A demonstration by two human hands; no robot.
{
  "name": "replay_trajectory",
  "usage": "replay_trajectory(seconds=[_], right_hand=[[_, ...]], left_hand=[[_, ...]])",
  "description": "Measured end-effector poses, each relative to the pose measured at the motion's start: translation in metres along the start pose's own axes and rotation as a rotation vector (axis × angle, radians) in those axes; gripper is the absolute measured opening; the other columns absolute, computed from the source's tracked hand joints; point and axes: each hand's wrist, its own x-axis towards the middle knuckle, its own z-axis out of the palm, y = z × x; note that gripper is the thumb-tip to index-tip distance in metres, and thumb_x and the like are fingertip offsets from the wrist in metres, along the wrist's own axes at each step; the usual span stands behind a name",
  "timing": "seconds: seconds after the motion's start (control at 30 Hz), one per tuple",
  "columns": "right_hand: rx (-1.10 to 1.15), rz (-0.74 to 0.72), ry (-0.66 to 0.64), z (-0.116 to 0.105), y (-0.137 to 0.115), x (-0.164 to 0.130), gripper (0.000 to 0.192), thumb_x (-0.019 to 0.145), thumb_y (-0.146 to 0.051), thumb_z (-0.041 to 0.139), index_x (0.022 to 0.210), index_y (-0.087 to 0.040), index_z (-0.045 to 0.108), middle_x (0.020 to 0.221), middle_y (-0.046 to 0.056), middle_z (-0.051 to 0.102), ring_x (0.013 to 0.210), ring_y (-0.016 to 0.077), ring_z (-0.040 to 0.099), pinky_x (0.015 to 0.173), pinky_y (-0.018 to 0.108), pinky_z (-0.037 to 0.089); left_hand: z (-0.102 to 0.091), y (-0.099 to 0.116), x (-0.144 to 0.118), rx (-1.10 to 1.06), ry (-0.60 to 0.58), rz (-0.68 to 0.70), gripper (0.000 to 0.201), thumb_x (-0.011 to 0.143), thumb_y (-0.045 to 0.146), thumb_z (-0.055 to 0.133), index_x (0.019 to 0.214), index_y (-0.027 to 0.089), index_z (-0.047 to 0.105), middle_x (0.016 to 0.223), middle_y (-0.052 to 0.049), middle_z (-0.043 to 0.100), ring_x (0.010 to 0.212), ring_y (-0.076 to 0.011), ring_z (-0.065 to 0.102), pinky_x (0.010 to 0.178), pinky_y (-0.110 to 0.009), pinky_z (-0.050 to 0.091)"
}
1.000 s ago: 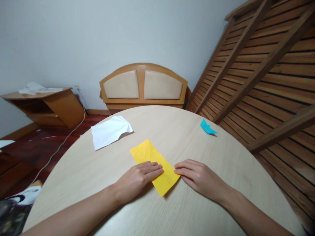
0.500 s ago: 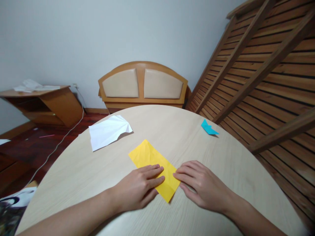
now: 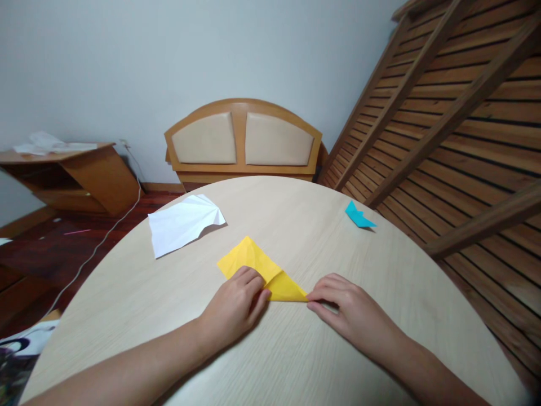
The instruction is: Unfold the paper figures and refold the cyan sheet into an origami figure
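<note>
Pressing one yellow paper [image 3: 257,269] mid-surface [image 3: 296,361], left hand [image 3: 232,307] fingers curled pinching its folded flap, right hand [image 3: 353,316] fingers together pinning the right tip, one white sheet [image 3: 181,224] far left, one blue piece [image 3: 358,216] far right.

Near edge of yellow paper [image 3: 257,268] under left hand [image 3: 234,307] fingers [image 3: 253,282]

Bare tabletop [image 3: 296,225] lies open beyond the yellow paper [image 3: 257,268], between the white sheet [image 3: 181,225] at far left and the blue piece [image 3: 358,216] at far right, both well apart from the hands. The left hand [image 3: 236,304] and right hand [image 3: 350,313] flank the yellow paper; the near table between the forearms is bare.
</note>
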Motion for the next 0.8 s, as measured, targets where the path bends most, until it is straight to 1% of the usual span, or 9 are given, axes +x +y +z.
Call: replay_trajectory(seconds=[0.13,0.3,0.43,0.53,0.63,0.7,0.73,0.77,0.8], right_hand=[[0.036,0.098,-0.010,-0.003,0.002,0.000,0.010,0.090,-0.019,0.065,0.088,-0.024,0.074,0.094,0.005,0.067,0.097,0.0226,0.062,0.085,0.037,0.050],[0.086,0.139,-0.012,-0.003,0.007,-0.003,0.017,0.085,-0.011,0.064,0.089,-0.025,0.073,0.110,0.006,0.064,0.112,0.0246,0.056,0.099,0.042,0.046],[0.106,0.134,-0.023,-0.004,0.009,-0.004,0.017,0.084,-0.010,0.062,0.089,-0.025,0.070,0.117,0.006,0.062,0.118,0.0247,0.054,0.104,0.044,0.043],[0.095,0.106,-0.031,-0.006,0.008,-0.001,0.013,0.084,-0.012,0.063,0.088,-0.024,0.067,0.116,0.006,0.064,0.117,0.0245,0.055,0.102,0.044,0.043],[0.082,0.049,-0.014,-0.006,0.006,0.004,0.016,0.085,-0.014,0.066,0.099,-0.023,0.066,0.111,0.006,0.067,0.111,0.0238,0.058,0.098,0.041,0.046],[0.060,-0.010,-0.016,-0.004,0.004,0.006,0.025,0.088,-0.017,0.066,0.112,-0.023,0.066,0.110,0.006,0.068,0.108,0.0234,0.059,0.096,0.041,0.047],[0.042,-0.037,-0.020,-0.003,0.003,0.006,0.027,0.089,-0.017,0.065,0.116,-0.024,0.066,0.110,0.006,0.068,0.108,0.0233,0.059,0.095,0.041,0.047],[0.020,-0.062,-0.027,-0.001,0.002,0.007,0.028,0.091,-0.017,0.064,0.117,-0.025,0.066,0.109,0.006,0.068,0.107,0.0232,0.059,0.094,0.041,0.048],[-0.004,-0.081,-0.029,0.000,0.001,0.007,0.026,0.092,-0.017,0.062,0.116,-0.026,0.068,0.107,0.006,0.068,0.105,0.0231,0.060,0.092,0.041,0.048]], left_hand=[[0.001,0.000,0.002,0.054,0.017,-0.060,0.019,0.098,0.022,0.047,0.081,0.017,0.055,0.084,-0.006,0.061,0.083,-0.0220,0.055,0.073,-0.036,0.048],[0.004,-0.001,0.003,0.111,0.024,-0.077,0.014,0.096,0.021,0.050,0.084,0.017,0.055,0.087,-0.007,0.062,0.083,-0.0220,0.056,0.073,-0.036,0.049],[0.006,-0.001,0.005,0.137,0.026,-0.086,0.011,0.095,0.020,0.052,0.085,0.017,0.055,0.087,-0.007,0.062,0.081,-0.0218,0.056,0.072,-0.035,0.049],[0.006,-0.001,0.005,0.148,0.027,-0.093,0.011,0.094,0.020,0.053,0.084,0.017,0.055,0.086,-0.006,0.063,0.081,-0.0219,0.057,0.072,-0.035,0.049],[0.005,0.000,0.005,0.145,0.028,-0.104,0.009,0.092,0.020,0.055,0.084,0.017,0.056,0.085,-0.006,0.063,0.081,-0.0222,0.058,0.072,-0.036,0.050],[0.005,-0.001,0.005,0.137,0.042,-0.105,0.004,0.091,0.019,0.056,0.090,0.016,0.058,0.085,-0.007,0.064,0.082,-0.0226,0.059,0.072,-0.036,0.050],[0.005,-0.001,0.005,0.131,0.049,-0.099,0.008,0.091,0.018,0.056,0.098,0.015,0.060,0.087,-0.007,0.065,0.082,-0.0228,0.060,0.072,-0.036,0.051],[0.005,-0.001,0.005,0.125,0.054,-0.090,0.017,0.091,0.016,0.056,0.107,0.015,0.061,0.091,-0.008,0.066,0.084,-0.0231,0.060,0.073,-0.036,0.051],[0.005,-0.002,0.004,0.119,0.052,-0.077,0.025,0.091,0.015,0.056,0.116,0.016,0.060,0.094,-0.008,0.066,0.086,-0.0233,0.060,0.075,-0.037,0.052]])
